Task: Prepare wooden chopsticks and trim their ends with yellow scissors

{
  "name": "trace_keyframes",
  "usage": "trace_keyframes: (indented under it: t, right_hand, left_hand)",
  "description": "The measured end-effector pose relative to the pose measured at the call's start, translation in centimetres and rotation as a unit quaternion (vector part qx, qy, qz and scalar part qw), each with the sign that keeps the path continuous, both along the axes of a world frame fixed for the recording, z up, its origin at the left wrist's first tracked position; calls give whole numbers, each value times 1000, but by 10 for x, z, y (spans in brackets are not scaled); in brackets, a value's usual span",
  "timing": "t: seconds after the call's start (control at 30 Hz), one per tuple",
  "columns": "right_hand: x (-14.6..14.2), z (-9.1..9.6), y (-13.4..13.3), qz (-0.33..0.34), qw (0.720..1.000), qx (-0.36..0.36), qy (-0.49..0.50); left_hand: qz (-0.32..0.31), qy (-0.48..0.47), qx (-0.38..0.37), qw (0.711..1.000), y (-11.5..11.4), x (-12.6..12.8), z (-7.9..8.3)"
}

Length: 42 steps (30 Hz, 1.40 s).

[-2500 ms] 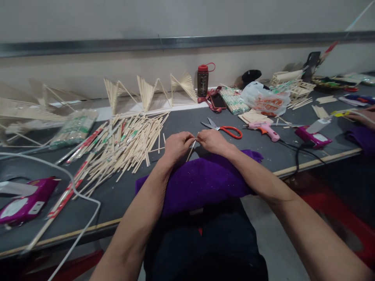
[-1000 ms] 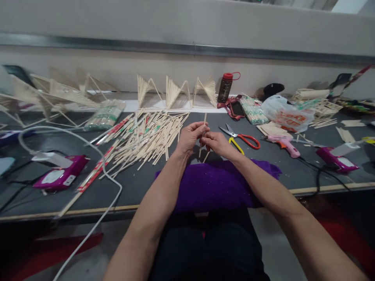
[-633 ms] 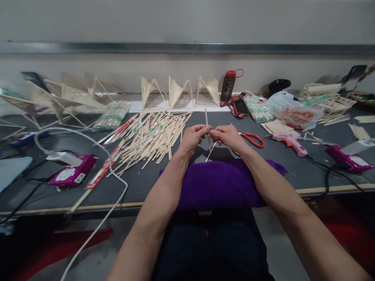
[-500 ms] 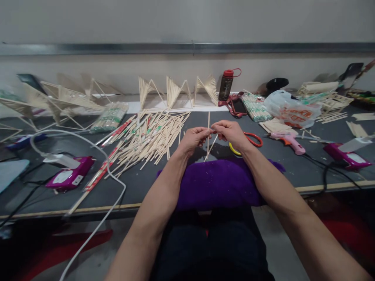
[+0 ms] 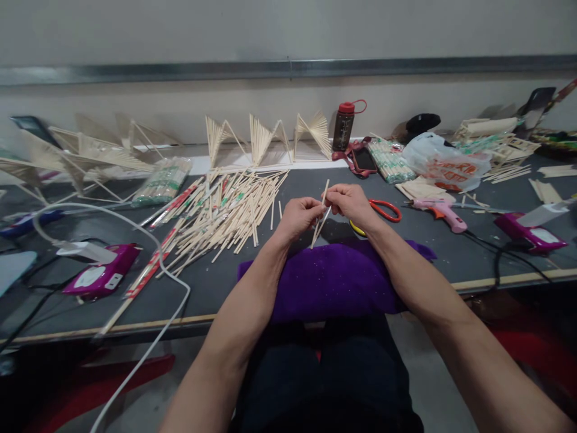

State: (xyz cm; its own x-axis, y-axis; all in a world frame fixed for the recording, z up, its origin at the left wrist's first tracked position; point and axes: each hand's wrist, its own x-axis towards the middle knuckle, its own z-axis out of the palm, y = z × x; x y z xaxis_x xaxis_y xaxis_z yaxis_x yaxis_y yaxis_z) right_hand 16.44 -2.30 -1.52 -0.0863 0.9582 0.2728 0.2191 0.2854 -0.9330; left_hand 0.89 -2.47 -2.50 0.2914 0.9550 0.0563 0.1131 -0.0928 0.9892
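Observation:
My left hand (image 5: 297, 216) and my right hand (image 5: 349, 204) meet above the dark table (image 5: 216, 282), both pinched on a thin pale wooden stick (image 5: 319, 215). The stick tilts, its top end poking up between my fingers and its lower end pointing at a purple cloth (image 5: 333, 276) that lies under my forearms at the table's front edge. A loose pile of the same sticks (image 5: 220, 210) lies just left of my left hand.
Red-handled scissors (image 5: 383, 209) and a pink glue gun (image 5: 439, 211) lie right of my hands. Fan-shaped stick frames (image 5: 265, 138), a red-capped bottle (image 5: 343, 125), a phone (image 5: 363, 159) and a plastic bag (image 5: 444, 161) stand at the back. Magenta devices (image 5: 97, 276) (image 5: 529, 231) and a white cable (image 5: 148, 240) flank me.
The stick stood nearly upright between my fingers half a second ago; now it tilts to the right at the top. My hands stay together in about the same spot.

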Motion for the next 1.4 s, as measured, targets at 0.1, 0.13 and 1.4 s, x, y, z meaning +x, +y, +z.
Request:
trace_keyframes:
  t: [0.1, 0.13, 1.4]
  right_hand:
    - [0, -1, 1, -11, 999, 18, -27]
    - [0, -2, 1, -17, 999, 18, -25]
    - [-5, -2, 2, 82, 963, -135, 219]
  left_hand:
    - [2, 19, 18, 1000, 1, 1, -3]
    - [1, 19, 20, 1000, 1, 1, -4]
    - [-58, -108, -94, 988, -3, 2, 3]
